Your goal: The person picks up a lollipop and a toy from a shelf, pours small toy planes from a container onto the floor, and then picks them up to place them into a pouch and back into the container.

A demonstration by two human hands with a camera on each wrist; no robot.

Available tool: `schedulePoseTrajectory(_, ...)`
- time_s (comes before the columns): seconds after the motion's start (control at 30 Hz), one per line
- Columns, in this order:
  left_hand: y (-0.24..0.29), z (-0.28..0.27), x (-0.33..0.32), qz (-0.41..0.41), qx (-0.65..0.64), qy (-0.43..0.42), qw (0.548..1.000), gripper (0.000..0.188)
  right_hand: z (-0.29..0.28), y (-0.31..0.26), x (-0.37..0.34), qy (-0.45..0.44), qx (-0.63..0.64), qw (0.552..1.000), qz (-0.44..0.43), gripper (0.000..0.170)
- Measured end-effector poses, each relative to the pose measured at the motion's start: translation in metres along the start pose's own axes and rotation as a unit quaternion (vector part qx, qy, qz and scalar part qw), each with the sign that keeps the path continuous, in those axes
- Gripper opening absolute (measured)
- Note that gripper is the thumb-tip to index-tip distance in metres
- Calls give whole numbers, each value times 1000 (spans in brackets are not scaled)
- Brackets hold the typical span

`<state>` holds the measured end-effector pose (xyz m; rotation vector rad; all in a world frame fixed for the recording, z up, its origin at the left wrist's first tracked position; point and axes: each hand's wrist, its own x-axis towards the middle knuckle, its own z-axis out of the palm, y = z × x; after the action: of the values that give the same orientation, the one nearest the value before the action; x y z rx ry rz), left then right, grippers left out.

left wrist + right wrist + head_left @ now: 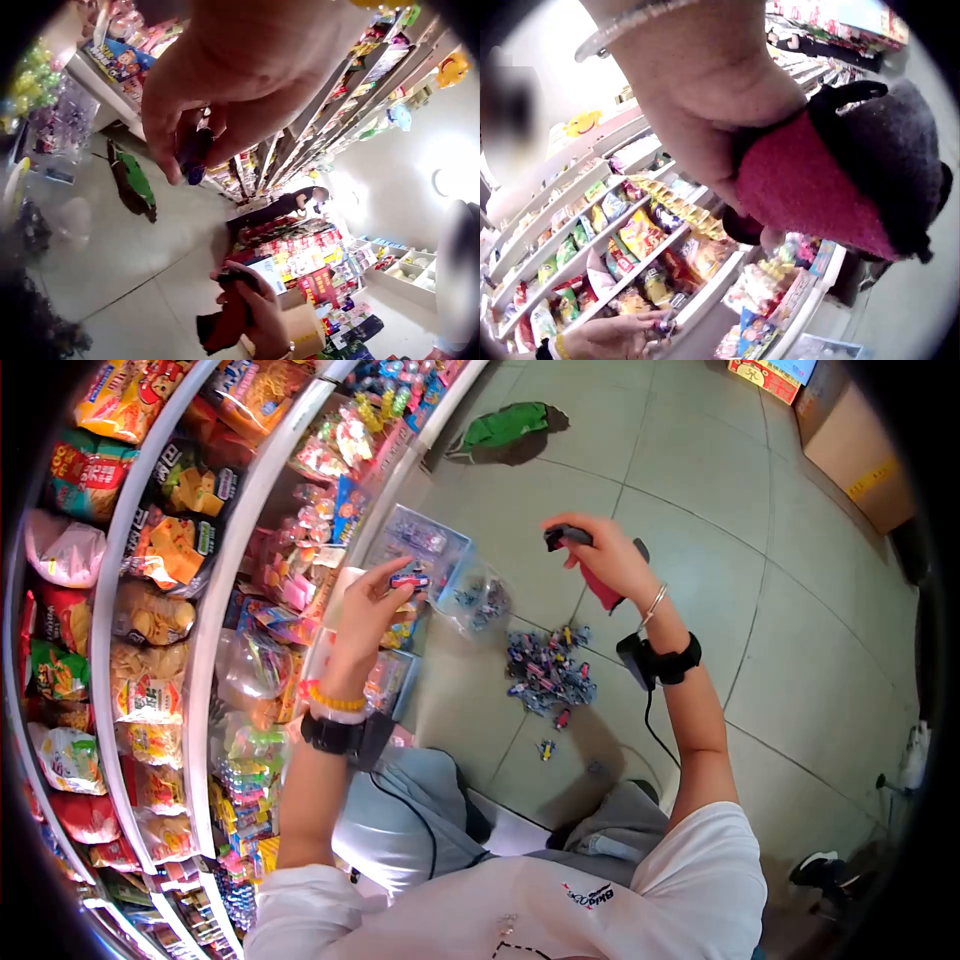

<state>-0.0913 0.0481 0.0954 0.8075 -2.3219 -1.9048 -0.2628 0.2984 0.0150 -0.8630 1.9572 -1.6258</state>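
Note:
My left hand (pixel 362 622) pinches a small red-and-blue toy (pixel 409 579) between thumb and fingers, beside the shelf's edge. My right hand (pixel 618 560) grips a folded red and dark grey cloth item (pixel 810 180) with black edging, held above the floor; its exact kind cannot be made out. Between and below the hands, a pile of small blue-grey toys (pixel 545 670) lies on the tiles, with a few loose ones nearer my legs. A clear plastic container (pixel 482 600) with similar small pieces sits near the left hand. Behind it is a clear blue-edged box (pixel 430 540).
Shelves (pixel 215 560) of snack bags and small toys run along the left. A green and brown cloth-like item (pixel 510 432) lies on the floor ahead. Cardboard boxes (pixel 855 450) stand at the far right. Another person (pixel 281 206) is in the background of the left wrist view.

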Motion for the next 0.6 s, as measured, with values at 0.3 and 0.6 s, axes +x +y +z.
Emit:
schedulePoseTrajectory(0.3,-85,-9,50,-177,-32,-1,984,78,-29,35,-51,17,-29,997,71,28)
schedulePoseTrajectory(0.6,-52,9,-9,-62,-22,-42,997,65,37,210,-55,-121,-321,934,101,30)
